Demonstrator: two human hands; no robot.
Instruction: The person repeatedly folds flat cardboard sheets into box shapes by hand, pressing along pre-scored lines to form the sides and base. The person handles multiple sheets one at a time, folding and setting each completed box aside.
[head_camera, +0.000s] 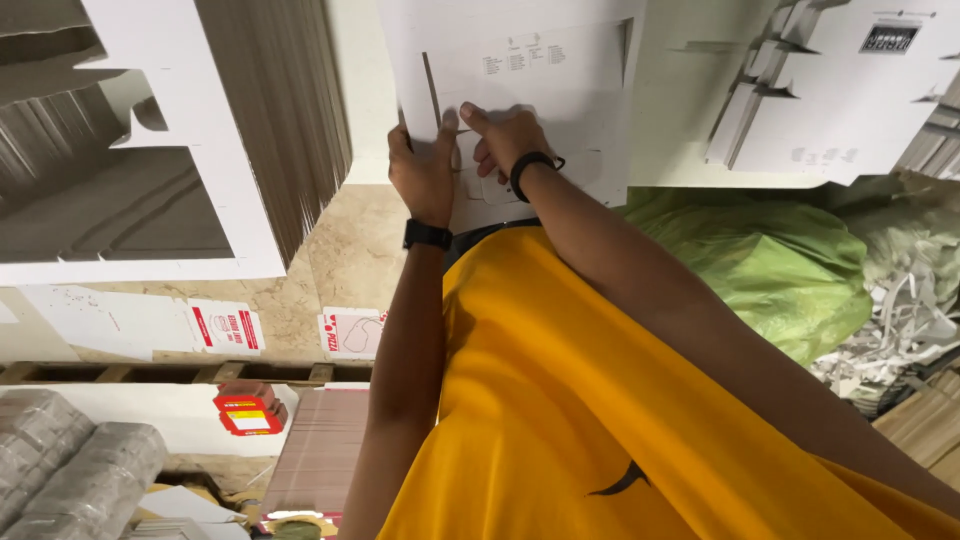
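Tall cardboard stack (275, 110) crowds one side of the hands, folded white boxes (820, 100) the other.

— What did the person have on?
— A bright orange-yellow short-sleeved shirt (560, 400) with a small dark curved mark low on the front. Both forearms were bare.
— Anything on the wrists?
— Yes, a black watch-like band (427, 234) sat on one wrist, and a thinner black band (530, 165) circled the other.
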